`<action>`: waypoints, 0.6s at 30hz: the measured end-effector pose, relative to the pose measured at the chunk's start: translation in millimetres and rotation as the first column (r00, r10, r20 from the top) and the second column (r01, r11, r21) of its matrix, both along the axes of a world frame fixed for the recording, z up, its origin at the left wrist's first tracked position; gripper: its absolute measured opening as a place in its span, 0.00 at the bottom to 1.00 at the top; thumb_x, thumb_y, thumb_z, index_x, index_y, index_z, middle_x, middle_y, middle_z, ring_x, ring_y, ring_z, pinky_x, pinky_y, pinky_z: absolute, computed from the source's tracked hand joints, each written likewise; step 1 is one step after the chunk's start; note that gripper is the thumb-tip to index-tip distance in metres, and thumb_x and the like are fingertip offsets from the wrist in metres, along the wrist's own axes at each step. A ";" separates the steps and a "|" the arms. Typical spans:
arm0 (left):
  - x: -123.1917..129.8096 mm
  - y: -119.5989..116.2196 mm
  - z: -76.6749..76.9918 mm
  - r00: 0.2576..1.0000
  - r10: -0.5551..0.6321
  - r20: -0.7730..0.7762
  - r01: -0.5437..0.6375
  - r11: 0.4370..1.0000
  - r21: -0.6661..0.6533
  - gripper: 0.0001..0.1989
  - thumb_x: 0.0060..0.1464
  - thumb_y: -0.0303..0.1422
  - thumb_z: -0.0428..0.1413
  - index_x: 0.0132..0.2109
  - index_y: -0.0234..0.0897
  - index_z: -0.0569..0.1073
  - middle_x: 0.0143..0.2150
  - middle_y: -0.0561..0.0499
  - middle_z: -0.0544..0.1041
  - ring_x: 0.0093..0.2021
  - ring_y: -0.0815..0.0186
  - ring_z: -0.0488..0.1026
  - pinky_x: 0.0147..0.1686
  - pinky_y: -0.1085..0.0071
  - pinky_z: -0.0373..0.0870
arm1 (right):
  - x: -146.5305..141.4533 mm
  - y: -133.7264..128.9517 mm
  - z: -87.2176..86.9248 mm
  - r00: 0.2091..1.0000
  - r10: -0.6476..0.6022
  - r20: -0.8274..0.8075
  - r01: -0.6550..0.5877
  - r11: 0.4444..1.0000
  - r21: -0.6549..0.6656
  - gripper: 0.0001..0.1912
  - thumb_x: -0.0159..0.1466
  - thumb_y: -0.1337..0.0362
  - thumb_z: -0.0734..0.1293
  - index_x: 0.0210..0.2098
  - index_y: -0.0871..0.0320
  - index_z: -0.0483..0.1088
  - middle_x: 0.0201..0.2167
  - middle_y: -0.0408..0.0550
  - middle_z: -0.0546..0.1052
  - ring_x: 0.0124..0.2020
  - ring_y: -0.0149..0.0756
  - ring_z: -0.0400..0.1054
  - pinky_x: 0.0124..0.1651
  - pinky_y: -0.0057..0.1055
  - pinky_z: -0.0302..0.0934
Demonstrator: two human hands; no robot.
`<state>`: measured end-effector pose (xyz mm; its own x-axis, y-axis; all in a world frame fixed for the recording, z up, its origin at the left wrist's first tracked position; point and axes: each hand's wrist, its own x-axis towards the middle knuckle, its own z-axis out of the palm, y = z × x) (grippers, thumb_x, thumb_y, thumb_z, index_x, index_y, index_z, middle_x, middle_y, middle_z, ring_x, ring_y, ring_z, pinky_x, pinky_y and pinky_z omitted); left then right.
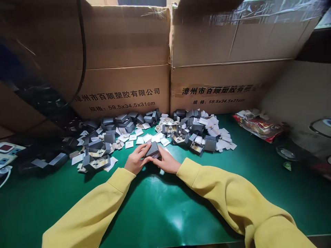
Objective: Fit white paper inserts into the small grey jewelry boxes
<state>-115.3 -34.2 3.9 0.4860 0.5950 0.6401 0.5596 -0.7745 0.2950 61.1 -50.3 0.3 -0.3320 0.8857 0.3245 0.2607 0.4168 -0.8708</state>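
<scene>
Left hand (137,159) and right hand (167,160) both grasp one small dark grey box (153,149) between them, over green tabletop (165,213). Loose grey boxes and white cards (129,144) piled just beyond, cardboard cartons (124,82) behind.

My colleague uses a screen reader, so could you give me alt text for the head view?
A left hand and right hand hold a small dark gray box above a green tabletop. Beyond them lie scattered dark boxes and white pieces, before large cardboard cartons with printed Chinese characters.
</scene>
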 end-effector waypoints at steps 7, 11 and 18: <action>68.6 23.6 55.5 0.988 0.094 0.121 -0.096 0.995 0.013 0.23 0.56 0.43 0.48 0.56 0.41 0.66 0.52 0.43 0.69 0.50 0.61 0.68 0.44 0.70 0.69 | 52.8 36.7 57.8 0.996 -0.046 0.082 0.024 0.967 0.254 0.14 0.59 0.60 0.63 0.41 0.61 0.63 0.36 0.49 0.68 0.38 0.35 0.63 0.41 0.33 0.62; 137.8 54.9 93.2 0.989 0.051 0.140 -0.067 0.992 0.111 0.22 0.57 0.44 0.47 0.55 0.40 0.68 0.50 0.44 0.69 0.48 0.63 0.69 0.46 0.72 0.66 | 115.4 57.0 94.9 0.950 -0.294 0.107 0.230 0.887 0.400 0.14 0.60 0.61 0.60 0.43 0.62 0.62 0.39 0.52 0.66 0.42 0.38 0.61 0.46 0.36 0.60; 237.0 90.9 94.9 0.979 0.185 -0.085 -0.179 0.981 0.072 0.19 0.58 0.35 0.48 0.56 0.44 0.66 0.56 0.41 0.63 0.53 0.56 0.63 0.47 0.61 0.65 | 197.6 86.0 83.7 0.557 -0.783 0.276 0.634 0.616 0.468 0.23 0.60 0.66 0.56 0.54 0.67 0.56 0.51 0.62 0.60 0.49 0.46 0.59 0.50 0.40 0.56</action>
